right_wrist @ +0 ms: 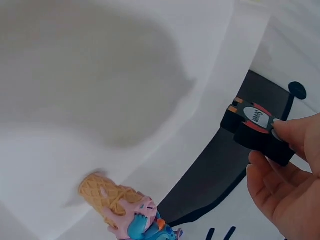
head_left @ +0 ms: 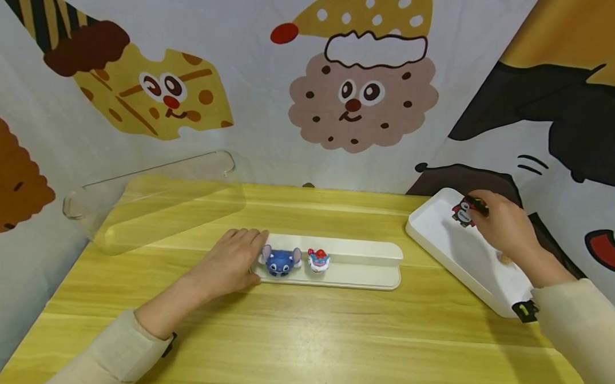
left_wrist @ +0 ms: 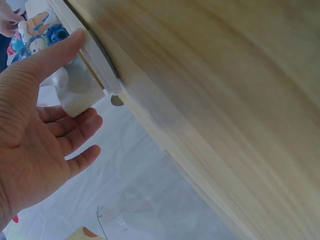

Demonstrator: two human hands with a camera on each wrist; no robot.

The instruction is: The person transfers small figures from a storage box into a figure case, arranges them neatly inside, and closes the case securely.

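Tabletop (head_left: 306, 344) — left hand (head_left: 234, 260) gripping base (head_left: 363, 274), right hand (head_left: 506, 228) pinching figurine (right_wrist: 254, 126)

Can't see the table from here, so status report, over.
Right hand pinching black toy at white tray. Left hand holding left end of stand. Blue toy and cupcake toy on stand; clear cover apart, farther left.

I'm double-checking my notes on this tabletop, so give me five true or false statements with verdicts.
1. The right hand holds a black-and-red figure. True.
2. The left hand grips one end of the cream base. True.
3. The cream base carries just one figure. False: it carries a blue figure and a red-topped figure.
4. An ice-cream figure is in the white tray. True.
5. The cream base is covered. False: the clear cover is apart from it.
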